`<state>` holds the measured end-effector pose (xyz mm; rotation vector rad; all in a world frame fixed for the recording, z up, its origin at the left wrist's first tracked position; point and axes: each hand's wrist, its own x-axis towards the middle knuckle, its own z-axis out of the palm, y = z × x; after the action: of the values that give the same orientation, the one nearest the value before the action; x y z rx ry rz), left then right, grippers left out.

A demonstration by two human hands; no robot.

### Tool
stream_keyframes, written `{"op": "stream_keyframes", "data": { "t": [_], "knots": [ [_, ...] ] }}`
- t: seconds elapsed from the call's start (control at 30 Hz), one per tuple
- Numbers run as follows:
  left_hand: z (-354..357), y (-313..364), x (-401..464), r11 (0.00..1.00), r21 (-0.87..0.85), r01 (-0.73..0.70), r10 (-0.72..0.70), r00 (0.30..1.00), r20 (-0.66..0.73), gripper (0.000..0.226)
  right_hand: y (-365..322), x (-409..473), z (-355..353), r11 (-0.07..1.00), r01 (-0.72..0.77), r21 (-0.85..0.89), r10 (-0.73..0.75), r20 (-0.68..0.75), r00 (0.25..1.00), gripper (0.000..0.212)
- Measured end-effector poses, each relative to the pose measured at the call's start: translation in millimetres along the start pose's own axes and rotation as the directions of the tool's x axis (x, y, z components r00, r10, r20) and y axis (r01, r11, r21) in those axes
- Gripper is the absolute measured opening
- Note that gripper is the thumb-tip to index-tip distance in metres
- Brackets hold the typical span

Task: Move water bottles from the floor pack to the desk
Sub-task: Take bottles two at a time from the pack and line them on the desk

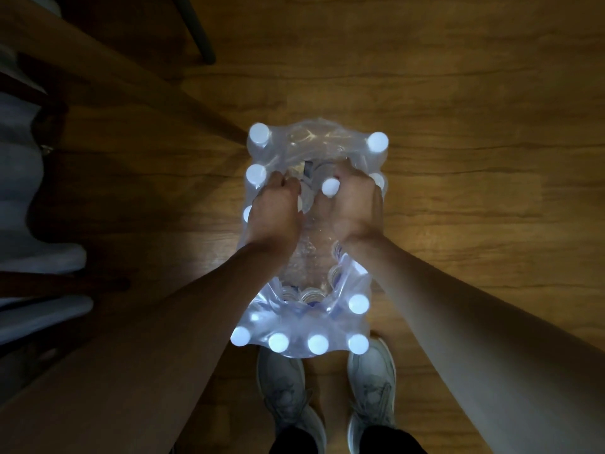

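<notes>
A shrink-wrapped pack of water bottles [314,140] stands on the wooden floor in front of my feet, its plastic torn open in the middle. White caps [259,132] ring the pack's edges. Inside the opening, my right hand [355,208] grips the neck of a white-capped bottle [330,186]. My left hand [273,214] reaches in beside it with fingers curled down round another bottle's top, of which only a sliver of white shows. The desk top is not in view.
A slanted wooden furniture edge [114,77] runs across the left side, with a dark leg [199,27] at the top. Pale fabric [19,191] lies at the far left. My grey shoes [281,388] stand just behind the pack. Bare wooden floor [474,158] stretches right.
</notes>
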<state>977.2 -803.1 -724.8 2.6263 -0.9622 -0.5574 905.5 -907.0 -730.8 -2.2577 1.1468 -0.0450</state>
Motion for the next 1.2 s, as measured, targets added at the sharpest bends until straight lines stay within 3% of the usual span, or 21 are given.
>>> {"op": "stream_keyframes", "data": {
  "t": [0.23,0.67,1.2],
  "knots": [
    [-46.0,17.9,-30.8,0.982,-0.154,0.112,-0.112,0.994,0.005,0.022,-9.1,-34.9,-54.2,0.975,0.221,-0.004,-0.221,-0.033,0.975,0.028],
    [-253.5,133.9,-148.7,0.936,-0.236,0.26,-0.266,0.964,0.009,0.028,-111.9,-131.5,-253.4,0.986,0.153,0.071,-0.153,-0.01,0.988,0.031],
    [-488.2,249.2,-320.9,0.893,-0.38,0.241,-0.313,0.94,-0.14,0.028,-232.1,-282.2,-508.1,0.962,0.258,0.09,-0.269,0.139,0.953,0.031]
  ]
}}
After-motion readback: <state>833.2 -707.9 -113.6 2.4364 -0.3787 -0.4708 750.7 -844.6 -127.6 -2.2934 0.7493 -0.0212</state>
